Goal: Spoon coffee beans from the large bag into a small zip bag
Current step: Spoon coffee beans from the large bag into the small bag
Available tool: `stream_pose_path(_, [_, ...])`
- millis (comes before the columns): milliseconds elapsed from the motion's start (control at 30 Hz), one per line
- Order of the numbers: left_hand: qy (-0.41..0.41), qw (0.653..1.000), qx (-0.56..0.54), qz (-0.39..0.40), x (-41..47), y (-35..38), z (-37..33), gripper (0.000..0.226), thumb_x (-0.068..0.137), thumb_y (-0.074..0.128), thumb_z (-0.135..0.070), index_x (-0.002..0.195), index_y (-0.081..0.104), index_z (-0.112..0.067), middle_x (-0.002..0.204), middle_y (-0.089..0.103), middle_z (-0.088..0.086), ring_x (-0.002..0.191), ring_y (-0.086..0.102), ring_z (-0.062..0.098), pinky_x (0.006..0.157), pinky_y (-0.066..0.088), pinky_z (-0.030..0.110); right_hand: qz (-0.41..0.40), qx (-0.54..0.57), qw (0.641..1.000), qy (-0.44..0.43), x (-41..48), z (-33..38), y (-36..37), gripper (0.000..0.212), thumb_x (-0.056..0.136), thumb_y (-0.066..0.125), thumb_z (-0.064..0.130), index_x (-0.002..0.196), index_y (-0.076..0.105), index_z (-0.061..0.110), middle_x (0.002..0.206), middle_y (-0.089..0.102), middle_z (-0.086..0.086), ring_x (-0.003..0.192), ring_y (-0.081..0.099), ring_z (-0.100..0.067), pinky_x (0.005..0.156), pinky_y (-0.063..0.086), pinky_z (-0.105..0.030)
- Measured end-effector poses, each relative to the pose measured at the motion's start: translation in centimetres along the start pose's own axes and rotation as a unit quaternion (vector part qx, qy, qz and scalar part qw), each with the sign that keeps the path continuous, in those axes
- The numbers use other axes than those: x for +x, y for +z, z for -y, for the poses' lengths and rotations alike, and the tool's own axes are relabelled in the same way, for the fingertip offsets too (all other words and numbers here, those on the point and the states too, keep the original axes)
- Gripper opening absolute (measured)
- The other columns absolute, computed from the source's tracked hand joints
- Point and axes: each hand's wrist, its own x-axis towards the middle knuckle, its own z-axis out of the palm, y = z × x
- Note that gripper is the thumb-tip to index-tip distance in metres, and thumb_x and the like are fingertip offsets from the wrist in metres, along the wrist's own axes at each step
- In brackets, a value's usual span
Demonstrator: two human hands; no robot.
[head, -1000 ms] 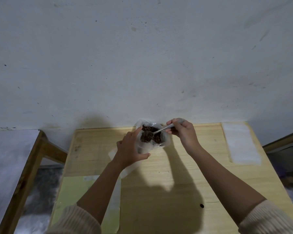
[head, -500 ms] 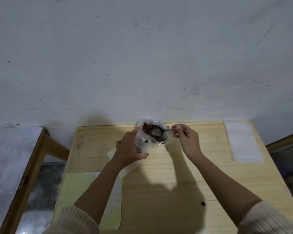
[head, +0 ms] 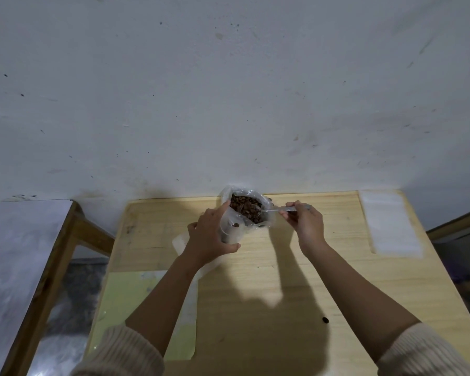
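Note:
A large clear plastic bag (head: 266,199) full of brown coffee beans (head: 244,206) stands open at the table's far edge. Just in front of it my left hand (head: 210,236) grips a small clear zip bag (head: 232,232), mouth up, with a bean or two inside. My right hand (head: 304,222) pinches the handle of a metal spoon (head: 276,210). The spoon's bowl is dipped among the beans in the large bag.
The wooden table (head: 282,280) butts against a white wall. A white sheet (head: 391,223) lies at its right, a yellow-green sheet (head: 128,302) at its front left. One loose bean (head: 325,319) lies near my right forearm. A wooden frame (head: 52,267) stands to the left.
The spoon has gone from over the small zip bag back into the large bag's beans. My right hand shifted slightly right. My left hand kept its hold.

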Motion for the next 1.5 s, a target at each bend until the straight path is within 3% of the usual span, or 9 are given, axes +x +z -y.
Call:
stream_pose_path(133, [-0.004,1.000,0.025,-0.008,-0.2,0.1,-0.9,0.105,0.061,0.077,-0.048,0.146,0.016,-0.038,0.114,0.039,-0.008,0.112,0.039,0.012,0.087,0.023,0.033,0.014,0.025,0.999,-0.024,-1.1,1.9,-1.1,0.027,0.097,0.043,0.007,0.076,0.060,0.004,0.074,0.061,-0.010,0.055,0.063,-0.012,0.067,0.056,-0.019])
stream_pose_path(300, [0.029,0.998,0.047,-0.026,-0.1,1.0,-1.7,0.106,0.059,0.074,-0.055,0.147,0.020,-0.032,0.124,0.045,-0.001,0.113,0.043,0.017,0.085,0.030,0.033,0.098,0.006,0.994,-0.052,-2.5,2.5,-1.7,0.025,0.096,0.044,0.005,0.078,0.061,0.003,0.074,0.063,-0.012,0.055,0.065,-0.012,0.063,0.056,-0.018])
stream_pose_path(467, [0.044,0.999,0.022,-0.022,-0.4,1.8,-1.9,0.109,0.050,0.055,-0.069,0.146,0.023,-0.031,0.127,0.048,0.004,0.111,0.048,0.021,0.089,0.043,0.046,0.117,-0.011,0.991,-0.060,-3.0,2.2,-2.3,0.024,0.096,0.044,0.004,0.079,0.060,0.001,0.079,0.063,-0.017,0.054,0.065,-0.014,0.059,0.055,-0.019])
stream_pose_path(600, [0.040,0.998,0.043,-0.023,-0.6,2.0,-1.7,0.105,0.060,0.073,-0.056,0.147,0.020,-0.031,0.133,0.044,0.002,0.119,0.043,0.019,0.091,0.035,0.040,0.076,0.002,0.995,-0.058,-2.8,2.5,-3.3,0.023,0.096,0.044,0.004,0.079,0.060,0.001,0.079,0.063,-0.014,0.057,0.065,-0.014,0.060,0.056,-0.019])
stream_pose_path(767, [0.017,0.999,0.021,-0.017,-0.9,1.8,-1.2,0.106,0.060,0.075,-0.054,0.146,0.016,-0.036,0.135,0.041,-0.003,0.124,0.037,0.017,0.093,0.031,0.042,0.018,0.040,0.999,-0.023,-1.9,2.3,-3.1,0.024,0.093,0.043,0.001,0.077,0.060,0.002,0.075,0.061,-0.011,0.057,0.065,-0.015,0.068,0.057,-0.019])
stream_pose_path(1000, [-0.002,1.000,-0.009,-0.020,-1.6,1.4,0.1,0.100,0.063,0.077,-0.049,0.143,0.018,-0.040,0.128,0.041,-0.009,0.117,0.038,0.012,0.088,0.023,0.034,0.066,0.023,0.998,-0.007,-1.4,-0.4,-0.8,0.018,0.090,0.047,-0.005,0.081,0.061,-0.001,0.077,0.063,-0.018,0.059,0.065,-0.014,0.074,0.057,-0.021])
stream_pose_path(1200, [-0.006,0.999,-0.025,-0.030,-2.1,1.2,0.6,0.100,0.063,0.077,-0.049,0.143,0.019,-0.040,0.129,0.040,-0.010,0.116,0.039,0.010,0.088,0.022,0.033,0.078,-0.137,0.988,-0.005,-0.3,-2.5,0.2,0.017,0.093,0.047,0.004,0.090,0.064,0.007,0.077,0.064,-0.008,0.071,0.059,-0.018,0.075,0.055,-0.026])
stream_pose_path(1333, [0.006,0.998,-0.043,-0.046,-2.5,1.1,0.5,0.101,0.061,0.078,-0.050,0.143,0.019,-0.040,0.133,0.039,-0.011,0.121,0.036,0.009,0.089,0.025,0.036,0.078,-0.312,0.944,-0.073,-0.1,-2.0,0.2,0.016,0.090,0.054,0.010,0.090,0.070,0.012,0.080,0.062,0.006,0.085,0.055,-0.015,0.086,0.045,-0.029])
stream_pose_path(1500, [-0.006,0.993,-0.071,-0.093,-2.4,0.3,-0.3,0.108,0.059,0.082,-0.047,0.145,0.018,-0.033,0.138,0.038,-0.002,0.127,0.036,0.016,0.100,0.031,0.047,0.055,-0.418,0.886,-0.193,-0.8,-0.9,-0.8,0.014,0.087,0.058,0.008,0.094,0.070,0.006,0.098,0.062,-0.006,0.092,0.056,-0.016,0.079,0.035,-0.019])
